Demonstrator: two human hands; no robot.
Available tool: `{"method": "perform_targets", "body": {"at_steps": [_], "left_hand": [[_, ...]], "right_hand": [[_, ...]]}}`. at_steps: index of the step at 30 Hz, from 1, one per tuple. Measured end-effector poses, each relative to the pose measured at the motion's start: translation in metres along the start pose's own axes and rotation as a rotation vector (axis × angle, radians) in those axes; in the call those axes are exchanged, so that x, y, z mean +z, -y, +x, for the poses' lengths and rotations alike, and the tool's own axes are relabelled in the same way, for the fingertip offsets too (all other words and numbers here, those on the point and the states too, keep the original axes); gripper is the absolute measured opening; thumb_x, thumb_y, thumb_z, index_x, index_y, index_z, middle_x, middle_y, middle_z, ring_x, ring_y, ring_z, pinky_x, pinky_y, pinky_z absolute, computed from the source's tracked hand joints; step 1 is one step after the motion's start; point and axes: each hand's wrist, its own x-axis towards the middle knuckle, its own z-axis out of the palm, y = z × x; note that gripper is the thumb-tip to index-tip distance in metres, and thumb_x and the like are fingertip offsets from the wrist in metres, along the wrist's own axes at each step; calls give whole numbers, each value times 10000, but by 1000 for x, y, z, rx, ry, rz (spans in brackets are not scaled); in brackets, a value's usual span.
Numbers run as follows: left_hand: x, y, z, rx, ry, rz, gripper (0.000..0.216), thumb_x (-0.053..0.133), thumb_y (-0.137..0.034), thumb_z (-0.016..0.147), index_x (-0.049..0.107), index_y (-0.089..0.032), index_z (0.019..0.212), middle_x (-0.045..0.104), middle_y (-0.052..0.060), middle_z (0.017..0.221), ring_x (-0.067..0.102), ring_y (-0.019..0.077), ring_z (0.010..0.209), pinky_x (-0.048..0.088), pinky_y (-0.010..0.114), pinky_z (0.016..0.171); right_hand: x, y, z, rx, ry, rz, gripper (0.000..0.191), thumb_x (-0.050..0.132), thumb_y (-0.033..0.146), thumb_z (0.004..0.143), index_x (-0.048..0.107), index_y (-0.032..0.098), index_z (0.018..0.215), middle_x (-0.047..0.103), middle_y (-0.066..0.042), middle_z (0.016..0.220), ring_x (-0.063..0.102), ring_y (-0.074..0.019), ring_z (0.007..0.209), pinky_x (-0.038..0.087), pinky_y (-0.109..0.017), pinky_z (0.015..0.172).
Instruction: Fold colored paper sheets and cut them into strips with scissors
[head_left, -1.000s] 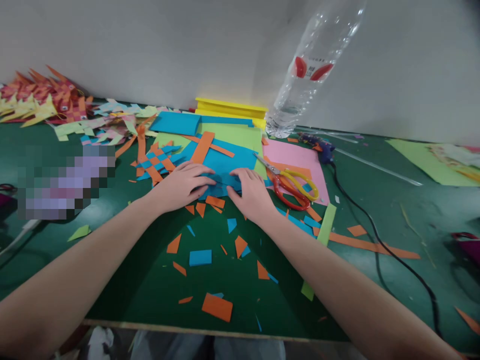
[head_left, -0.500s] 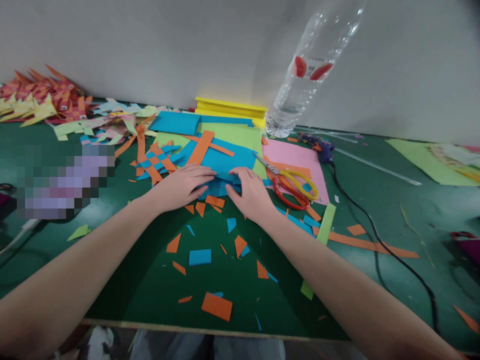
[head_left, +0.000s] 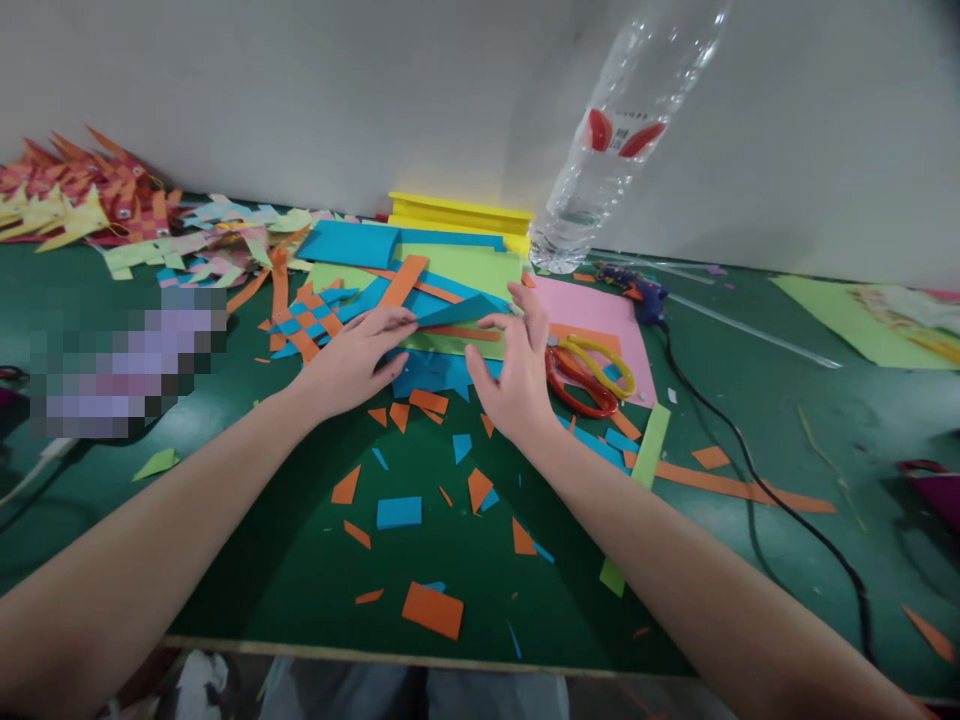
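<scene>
A blue paper piece (head_left: 459, 311) with a raised edge lies among coloured sheets in front of me, over a light green sheet and an orange strip. My left hand (head_left: 349, 365) touches its left end with its fingertips; the thumb is apart, below. To the right, my right hand (head_left: 517, 375) is open, fingers spread and slightly curled, just off the paper. Another blue piece (head_left: 431, 372) lies flat between the hands. Scissors (head_left: 589, 375) with one red and one yellow handle lie right of my right hand, which hides their blades.
Orange and blue woven paper (head_left: 307, 320) lies left of my left hand. A clear bottle (head_left: 600, 160) stands at the back, near a glue gun (head_left: 637, 295) with a black cord. Paper scraps (head_left: 400, 512) litter the green table. Woven paper fish (head_left: 90, 190) lie far left.
My right hand has moved up and right with its fingers spreading. The blue paper between the hands has shifted up, uncovering green paper and an orange strip. My left hand has risen slightly.
</scene>
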Motion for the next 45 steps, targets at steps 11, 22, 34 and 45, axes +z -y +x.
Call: {"method": "perform_targets", "body": {"at_steps": [11,22,34,45], "left_hand": [[-6,-2,1,-119,-226,112,416,398,-316,964,506,-196,1347,483,130,1373,422,336,1323,341,560,1109],[-5,-6,1,-54,-194,68,484,400,-298,965,398,-140,1423,432,181,1428,415,319,1349,356,488,1126],[1,-17,-1,222,49,75,427,374,-233,981,475,-158,1390,508,128,1430,520,260,1290,457,396,1059],[0,-14,-2,215,79,25,362,383,-227,992,587,-157,1282,566,98,1379,571,226,1226,489,357,1006]], "right_hand": [[3,-4,-1,28,1,11,138,477,255,912,485,231,1048,365,-171,1452,359,-297,1374,352,-542,1084],[7,-6,-1,74,77,-25,130,488,282,901,539,225,1006,474,-155,1398,414,-311,1338,340,-549,1079],[11,-10,1,129,63,-76,161,472,263,836,587,218,939,682,-129,1052,555,-333,1127,323,-575,1071],[-1,0,5,394,19,384,388,304,512,970,517,229,1128,684,-129,1096,662,-247,1039,553,-387,819]]}}
